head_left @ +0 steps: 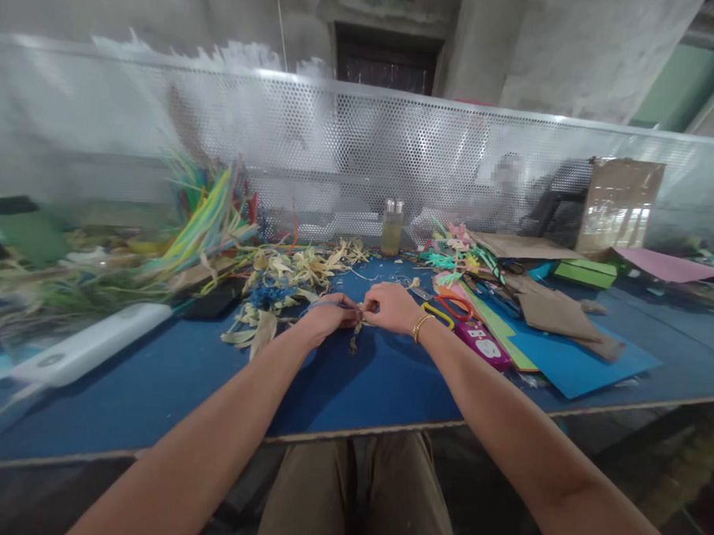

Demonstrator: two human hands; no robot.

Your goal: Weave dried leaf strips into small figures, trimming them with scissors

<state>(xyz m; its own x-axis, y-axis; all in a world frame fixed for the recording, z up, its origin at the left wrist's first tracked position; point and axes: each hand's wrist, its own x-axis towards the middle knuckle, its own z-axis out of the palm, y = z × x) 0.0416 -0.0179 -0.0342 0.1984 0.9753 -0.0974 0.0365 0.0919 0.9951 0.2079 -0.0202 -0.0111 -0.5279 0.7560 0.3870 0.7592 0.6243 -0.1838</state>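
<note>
My left hand and my right hand meet above the middle of the blue table, fingertips pinched together. Between them is a small, pale dried husk piece, whose curled end hangs below the fingers. Most of it is hidden by the fingers, so its full shape cannot be made out. A thin blue strand seems to run by my left fingers. Just left of that hand lies a heap of dried husks with a tangle of blue fibre. A gold bracelet circles my right wrist.
Scissors with red handles, a purple case, a blue sheet and brown cardboard lie right. A glass bottle stands behind my hands. Left are a white power strip and coloured strips. A perforated metal panel closes the back.
</note>
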